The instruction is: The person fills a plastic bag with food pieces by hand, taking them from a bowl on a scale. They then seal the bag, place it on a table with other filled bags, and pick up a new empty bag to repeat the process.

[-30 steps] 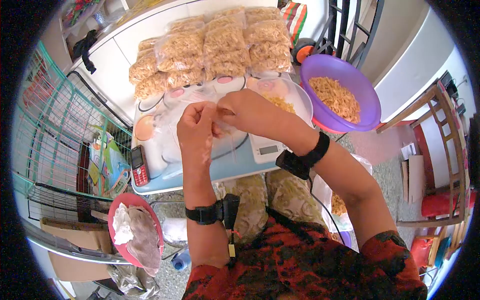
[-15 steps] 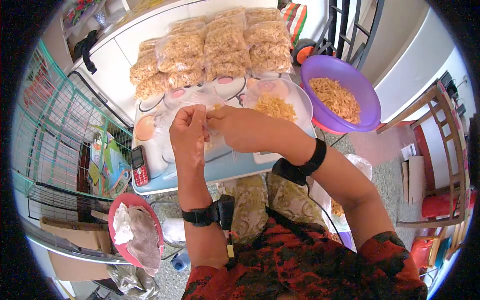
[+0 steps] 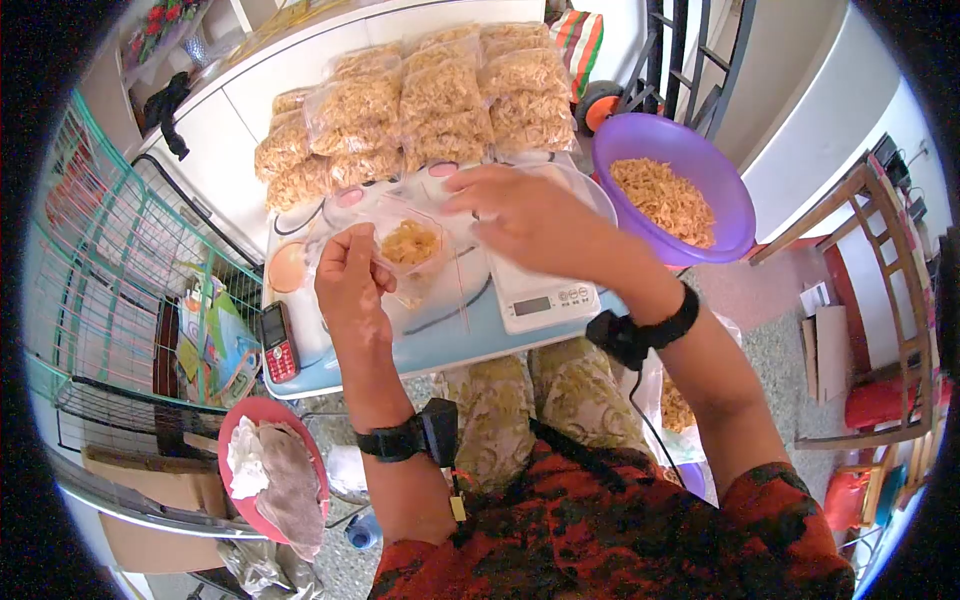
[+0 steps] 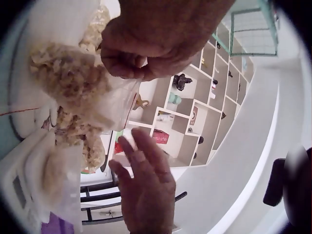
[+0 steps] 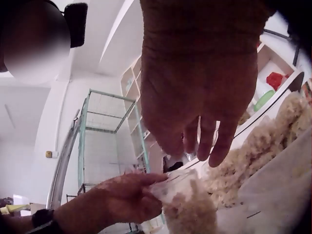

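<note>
Over the table [image 3: 440, 350], left hand [image 3: 353, 290] pinches a bag [image 3: 411, 246] by its edge (right hand [image 3: 535, 220] spread, room between).

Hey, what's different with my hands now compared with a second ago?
Your right hand has come away from your left hand, moving right and farther from your body; its fingers, curled beside the left's before, are now open. The left still pinches the bag. The stacked bags, purple basin and phone stayed put.
</note>
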Available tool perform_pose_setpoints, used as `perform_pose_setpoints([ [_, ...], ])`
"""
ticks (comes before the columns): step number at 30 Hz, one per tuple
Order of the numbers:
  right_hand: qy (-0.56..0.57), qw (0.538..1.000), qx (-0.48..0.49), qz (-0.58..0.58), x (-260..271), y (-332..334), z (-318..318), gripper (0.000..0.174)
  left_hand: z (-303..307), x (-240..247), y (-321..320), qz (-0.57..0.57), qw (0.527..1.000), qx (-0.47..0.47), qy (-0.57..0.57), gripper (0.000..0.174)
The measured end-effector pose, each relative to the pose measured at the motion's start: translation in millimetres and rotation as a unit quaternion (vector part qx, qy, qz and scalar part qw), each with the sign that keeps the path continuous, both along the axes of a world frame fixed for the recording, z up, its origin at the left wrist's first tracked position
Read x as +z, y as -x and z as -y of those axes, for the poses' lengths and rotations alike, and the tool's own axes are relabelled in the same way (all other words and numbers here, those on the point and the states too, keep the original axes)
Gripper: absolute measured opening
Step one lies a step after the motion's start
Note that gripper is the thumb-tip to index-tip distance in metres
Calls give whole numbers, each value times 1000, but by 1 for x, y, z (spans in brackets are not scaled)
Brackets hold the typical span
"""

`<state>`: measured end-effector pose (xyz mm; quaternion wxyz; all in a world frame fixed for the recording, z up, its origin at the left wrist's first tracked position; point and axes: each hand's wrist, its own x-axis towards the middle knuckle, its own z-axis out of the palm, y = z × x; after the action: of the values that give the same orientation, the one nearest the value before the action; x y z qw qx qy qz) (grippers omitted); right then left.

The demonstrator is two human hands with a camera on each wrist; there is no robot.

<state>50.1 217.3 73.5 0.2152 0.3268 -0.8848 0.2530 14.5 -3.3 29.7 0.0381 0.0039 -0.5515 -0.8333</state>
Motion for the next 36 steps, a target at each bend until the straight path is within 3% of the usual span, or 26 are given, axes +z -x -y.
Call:
perform_pose_setpoints([
  [3,-68,956,-151,242,34,-11,-27,40,0,1,-1,-4,1000,9,-12,17],
  [6,-105,976,-102,161,15,-12,-49,46,-6,2,-2,-1,1000,5,-11,17],
  [9,-211,923,-166,275,6,-7,-47,51,-14,2,-5,6,1000,-12,27,19],
  [12,-206,920,-162,293,-10,-3,-41,53,-18,-1,-6,9,998,-30,51,20],
  [18,-233,916,-217,242,-36,9,-41,37,-22,1,-6,13,998,-35,56,22],
  [21,-226,936,-183,199,-43,14,-52,30,-21,1,-6,15,998,-33,58,22],
  [24,-172,968,-158,96,-49,15,-68,24,-20,1,-7,14,998,-36,51,22],
  [27,-49,984,-155,79,-37,9,-76,20,-21,-1,-6,12,998,-38,45,22],
  [30,81,955,-192,212,-18,-1,-74,19,-22,2,-7,12,998,-37,43,22],
  [33,121,952,-173,221,-24,-1,-81,21,-24,6,-9,11,998,-40,37,23],
  [36,-40,956,-229,178,-28,-4,-80,28,-26,6,-9,14,998,-43,38,23],
])
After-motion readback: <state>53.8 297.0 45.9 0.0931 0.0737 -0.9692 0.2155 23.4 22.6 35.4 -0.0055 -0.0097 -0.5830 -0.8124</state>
